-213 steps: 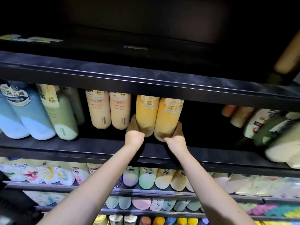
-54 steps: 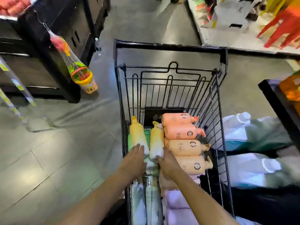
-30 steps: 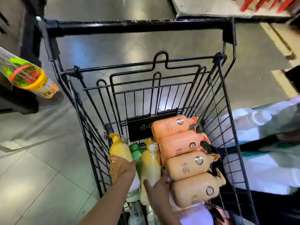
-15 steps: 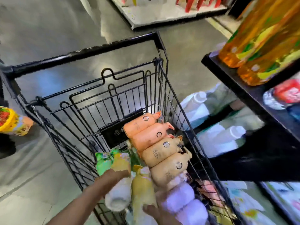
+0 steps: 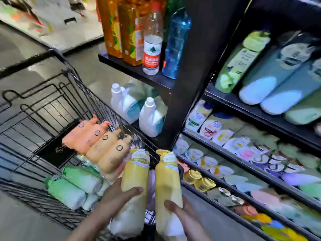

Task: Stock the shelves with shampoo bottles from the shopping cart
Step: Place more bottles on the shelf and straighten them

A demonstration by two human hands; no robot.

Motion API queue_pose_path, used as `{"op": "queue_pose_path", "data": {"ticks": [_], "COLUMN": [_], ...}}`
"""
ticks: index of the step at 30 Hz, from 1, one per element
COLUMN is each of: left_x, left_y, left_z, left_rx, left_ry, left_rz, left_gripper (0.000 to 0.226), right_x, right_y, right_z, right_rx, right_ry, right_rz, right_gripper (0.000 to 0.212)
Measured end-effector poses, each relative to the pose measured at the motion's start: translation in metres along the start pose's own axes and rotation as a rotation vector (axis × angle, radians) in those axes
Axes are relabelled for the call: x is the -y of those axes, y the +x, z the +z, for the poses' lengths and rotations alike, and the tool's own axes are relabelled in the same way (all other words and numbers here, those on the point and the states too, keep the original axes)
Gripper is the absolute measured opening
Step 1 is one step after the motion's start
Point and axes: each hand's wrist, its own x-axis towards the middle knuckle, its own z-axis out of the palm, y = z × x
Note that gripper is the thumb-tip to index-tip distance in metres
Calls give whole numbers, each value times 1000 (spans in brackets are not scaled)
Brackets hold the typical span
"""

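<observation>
The left hand [image 5: 119, 197] grips a yellow shampoo bottle [image 5: 134, 181] around its lower body, its fingers [image 5: 133, 191] curled across the front. The right hand [image 5: 180, 211] grips a second yellow bottle [image 5: 167, 181] in the same way, with one fingertip showing on the front and the rest wrapped behind. Both bottles stand nearly upright, caps up, side by side and just apart, each fading from yellow at the top to white at the base.

To the left of the left hand's fingers and beyond them sits the black wire shopping cart [image 5: 57, 94]. Inside it, just above the fingers, four orange and tan pump bottles [image 5: 97, 143] lie in a row on their sides. Left of the fingers, green bottles [image 5: 74, 185] lie stacked in the cart.

To the right of the right hand's fingers run the dark shelves [image 5: 260, 169], lined with rows of bottles seen partly blurred. High to the right, pale blue bottles [image 5: 271, 82] and a green bottle [image 5: 239, 63] lean on an upper shelf. Above both hands, an end shelf carries amber bottles [image 5: 121, 28], a clear water bottle [image 5: 152, 40] and a blue bottle [image 5: 176, 44]. Below that, white jugs [image 5: 149, 117] stand near the cart's side.
</observation>
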Motion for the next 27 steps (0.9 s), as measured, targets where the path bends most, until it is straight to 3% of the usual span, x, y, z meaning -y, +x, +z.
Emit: {"op": "queue_pose_path", "data": {"ticks": [3, 6, 8, 10, 12, 14, 17, 19, 22, 27], "left_x": [-11, -22, -28, -32, -42, -52, -79, -99, -133, -196], "left_y": [-23, -53, -73, -85, -95, -102, -125, -143, -152, -131], "left_z": [65, 138, 189, 237, 283, 326, 381, 411, 450, 510], "left_rx": [80, 183, 243, 352, 426, 498, 612, 671, 714, 599], "left_ry": [-16, -40, -73, -109, -105, -53, -55, -46, -14, 71], "left_rz": [56, 100, 145, 165, 193, 264, 316, 384, 454, 667], "left_gripper": [75, 72, 68, 70, 99, 113, 93, 74, 80, 89], "right_x": [-4, -33, -56, -67, -65, -70, -77, -85, -81, -37], "right_y": [-43, -79, -114, -152, -187, -220, -250, -264, -276, -271], "right_z": [-58, -120, -165, -200, -236, -269, -315, -342, -380, -447], "right_rx": [-94, -202, -280, -368, -423, -472, -537, -576, -638, -757], "right_ry": [75, 275, 342, 443, 551, 579, 473, 522, 477, 338], "right_rz": [-68, -93, -182, -274, -324, -371, -443, -496, -573, -672], "right_gripper": [94, 76, 69, 50, 49, 65, 100, 94, 77, 71]}}
